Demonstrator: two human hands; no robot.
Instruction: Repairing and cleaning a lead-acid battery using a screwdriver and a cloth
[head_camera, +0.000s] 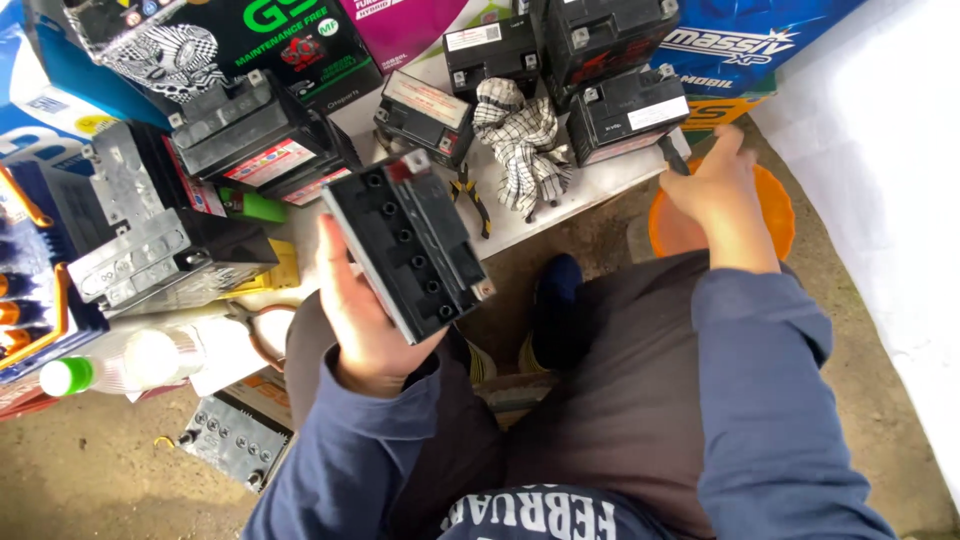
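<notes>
The left hand (365, 310) sits at about nine o'clock from the frame's centre, palm up, fingers curled shut around what it holds, forearm in a blue sleeve running down to seven o'clock. The right hand (722, 195) reaches out toward two o'clock, fingers closed, arm bent at the elbow.

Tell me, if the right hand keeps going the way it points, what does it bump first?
Probably the small black battery at the edge of the white board. The right hand points up toward it over the orange bowl, holding something dark. Depth is hard to judge.
</notes>
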